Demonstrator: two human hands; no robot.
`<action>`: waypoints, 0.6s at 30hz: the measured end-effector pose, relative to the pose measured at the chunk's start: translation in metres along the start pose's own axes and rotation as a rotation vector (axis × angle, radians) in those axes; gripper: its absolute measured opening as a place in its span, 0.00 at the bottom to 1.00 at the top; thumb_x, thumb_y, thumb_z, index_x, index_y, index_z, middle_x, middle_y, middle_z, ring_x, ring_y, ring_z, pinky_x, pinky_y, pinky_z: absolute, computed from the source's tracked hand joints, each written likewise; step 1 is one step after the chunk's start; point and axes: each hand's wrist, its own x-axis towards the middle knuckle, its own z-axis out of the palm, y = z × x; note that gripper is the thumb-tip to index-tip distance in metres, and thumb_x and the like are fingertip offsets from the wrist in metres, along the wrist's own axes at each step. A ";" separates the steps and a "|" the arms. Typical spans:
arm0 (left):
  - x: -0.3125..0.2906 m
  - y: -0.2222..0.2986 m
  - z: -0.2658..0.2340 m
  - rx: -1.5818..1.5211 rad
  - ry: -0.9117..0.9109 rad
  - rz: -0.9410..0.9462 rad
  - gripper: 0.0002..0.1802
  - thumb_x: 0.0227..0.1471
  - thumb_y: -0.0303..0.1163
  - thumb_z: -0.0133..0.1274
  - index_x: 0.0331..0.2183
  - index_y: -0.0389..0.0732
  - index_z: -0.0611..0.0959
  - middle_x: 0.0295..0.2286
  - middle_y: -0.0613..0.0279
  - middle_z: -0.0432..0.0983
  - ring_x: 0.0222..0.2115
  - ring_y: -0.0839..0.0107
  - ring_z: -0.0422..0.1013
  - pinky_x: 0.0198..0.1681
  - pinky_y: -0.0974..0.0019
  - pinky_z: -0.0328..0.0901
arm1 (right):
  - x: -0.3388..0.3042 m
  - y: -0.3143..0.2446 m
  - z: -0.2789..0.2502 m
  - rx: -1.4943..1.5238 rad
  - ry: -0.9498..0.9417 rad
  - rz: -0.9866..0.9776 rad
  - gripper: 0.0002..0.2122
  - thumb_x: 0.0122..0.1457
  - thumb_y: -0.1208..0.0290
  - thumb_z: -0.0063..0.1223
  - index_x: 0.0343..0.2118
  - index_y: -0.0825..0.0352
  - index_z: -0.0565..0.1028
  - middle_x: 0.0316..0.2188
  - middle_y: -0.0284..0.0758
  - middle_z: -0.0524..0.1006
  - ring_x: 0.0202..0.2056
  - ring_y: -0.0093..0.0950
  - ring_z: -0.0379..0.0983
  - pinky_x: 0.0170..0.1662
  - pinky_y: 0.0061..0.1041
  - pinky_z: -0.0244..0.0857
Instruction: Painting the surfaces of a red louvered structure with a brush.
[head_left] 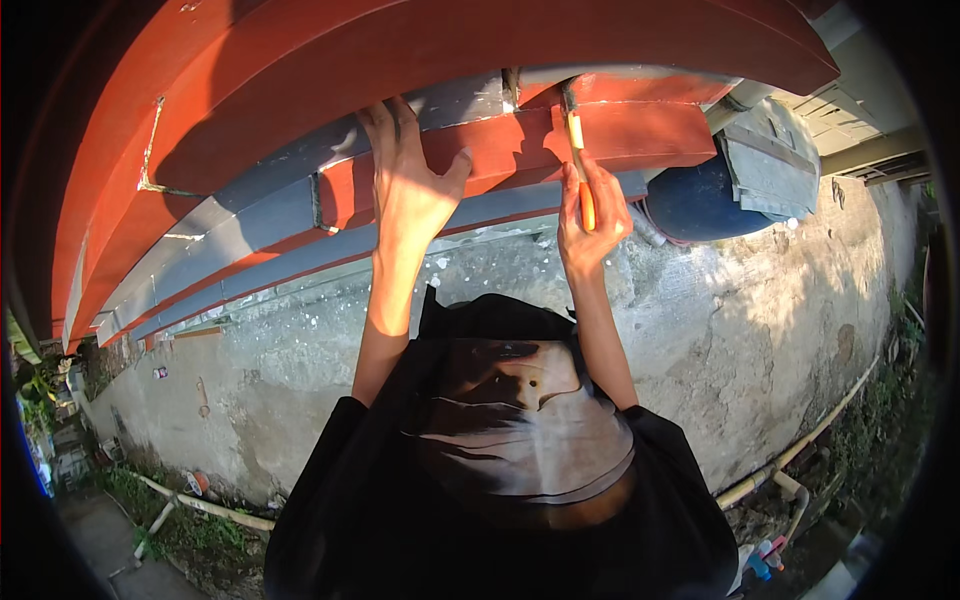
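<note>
Red ledge (505, 150), slim orange-handled, yellow-collared paintbrush (576, 135)

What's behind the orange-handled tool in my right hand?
A red beam shows on both sides of the orange-handled tool; whatever lies directly behind it and your right hand is covered.

illumination: bright, direct sunlight. hard-edged shadows cross the red beam (665, 140); dappled light covers the grey concrete (720, 290) at right. the black shirt (500, 450) retains little detail in its dark areas. fisheye distortion curves straight edges; black vignetting borders the view.
</note>
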 end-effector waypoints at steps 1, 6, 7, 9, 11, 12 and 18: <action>0.000 0.000 0.000 0.011 0.005 0.008 0.54 0.47 0.40 0.66 0.65 0.26 0.57 0.68 0.33 0.36 0.69 0.36 0.33 0.70 0.45 0.46 | -0.005 -0.008 0.001 0.021 -0.035 -0.045 0.13 0.54 0.82 0.65 0.44 0.69 0.82 0.34 0.43 0.83 0.33 0.34 0.82 0.37 0.27 0.75; 0.001 -0.003 -0.001 0.015 0.003 0.033 0.53 0.47 0.39 0.66 0.65 0.25 0.57 0.67 0.31 0.36 0.69 0.36 0.34 0.69 0.46 0.48 | -0.004 0.002 -0.021 0.162 -0.089 -0.078 0.12 0.56 0.81 0.64 0.43 0.73 0.82 0.34 0.43 0.83 0.33 0.28 0.81 0.40 0.26 0.74; 0.001 -0.002 -0.003 0.031 0.000 0.019 0.53 0.46 0.39 0.66 0.65 0.25 0.57 0.67 0.30 0.36 0.69 0.36 0.35 0.69 0.46 0.49 | 0.003 0.010 -0.027 0.166 -0.116 -0.039 0.11 0.57 0.81 0.62 0.44 0.74 0.82 0.34 0.43 0.83 0.34 0.28 0.81 0.39 0.25 0.75; 0.001 0.000 -0.002 0.038 -0.009 0.012 0.53 0.46 0.38 0.66 0.64 0.25 0.57 0.67 0.30 0.37 0.69 0.36 0.35 0.69 0.46 0.49 | 0.017 0.047 -0.039 0.176 -0.101 0.062 0.11 0.61 0.78 0.60 0.45 0.76 0.80 0.33 0.41 0.83 0.33 0.26 0.81 0.39 0.24 0.76; 0.001 -0.001 -0.002 0.048 -0.001 0.016 0.53 0.46 0.38 0.66 0.65 0.25 0.57 0.67 0.31 0.37 0.69 0.36 0.35 0.69 0.47 0.49 | 0.033 0.077 -0.048 0.251 0.091 0.240 0.10 0.61 0.79 0.61 0.44 0.76 0.81 0.33 0.39 0.83 0.32 0.24 0.81 0.38 0.22 0.76; 0.003 -0.002 -0.003 0.048 0.006 0.016 0.53 0.46 0.38 0.66 0.65 0.25 0.57 0.67 0.31 0.37 0.69 0.36 0.35 0.69 0.47 0.49 | 0.037 0.090 -0.054 0.293 0.158 0.239 0.10 0.63 0.77 0.60 0.44 0.77 0.80 0.33 0.40 0.83 0.32 0.24 0.81 0.38 0.22 0.77; 0.002 -0.001 -0.005 0.021 -0.014 0.001 0.53 0.46 0.38 0.66 0.65 0.25 0.57 0.68 0.31 0.36 0.69 0.37 0.34 0.69 0.47 0.47 | 0.056 0.063 -0.065 0.059 0.360 0.148 0.10 0.62 0.76 0.61 0.43 0.75 0.81 0.35 0.41 0.84 0.31 0.24 0.81 0.35 0.23 0.76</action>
